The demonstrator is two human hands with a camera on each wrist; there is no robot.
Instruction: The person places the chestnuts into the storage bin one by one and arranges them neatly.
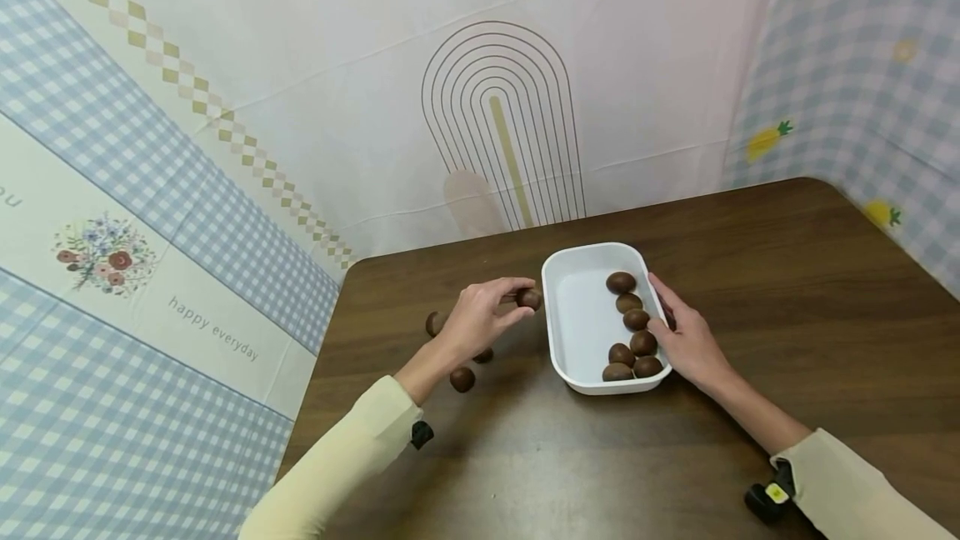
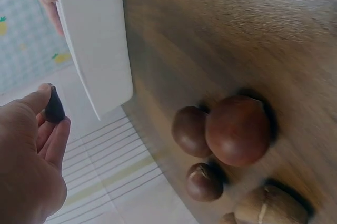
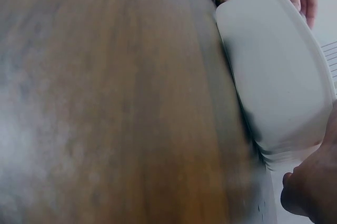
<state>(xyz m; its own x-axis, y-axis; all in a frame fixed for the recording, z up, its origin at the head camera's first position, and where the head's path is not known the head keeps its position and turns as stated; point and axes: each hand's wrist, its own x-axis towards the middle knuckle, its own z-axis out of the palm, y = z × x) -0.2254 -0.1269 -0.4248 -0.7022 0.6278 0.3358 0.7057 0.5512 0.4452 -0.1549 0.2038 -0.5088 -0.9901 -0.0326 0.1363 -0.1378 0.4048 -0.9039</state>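
My left hand (image 1: pixel 480 319) pinches a brown chestnut (image 1: pixel 528 298) between thumb and fingers, just left of the white tray (image 1: pixel 592 388). In the left wrist view the pinched chestnut (image 2: pixel 54 107) looks dark, held level with the tray's upper part. Several chestnuts (image 1: pixel 642 343) lie inside the tray, along its right side and near right corner. The right hand (image 1: pixel 690 344) grips the tray's right rim, thumb over the edge and fingers outside. Under and beside my left forearm lie several loose chestnuts (image 1: pixel 462 379), partly hidden by it in the head view.
A dark brown wooden table (image 1: pixel 787 315) carries everything. Behind it hangs a pale patterned cloth (image 1: pixel 360 107), with blue checked cloth (image 1: pixel 847 65) on the right and more on the left.
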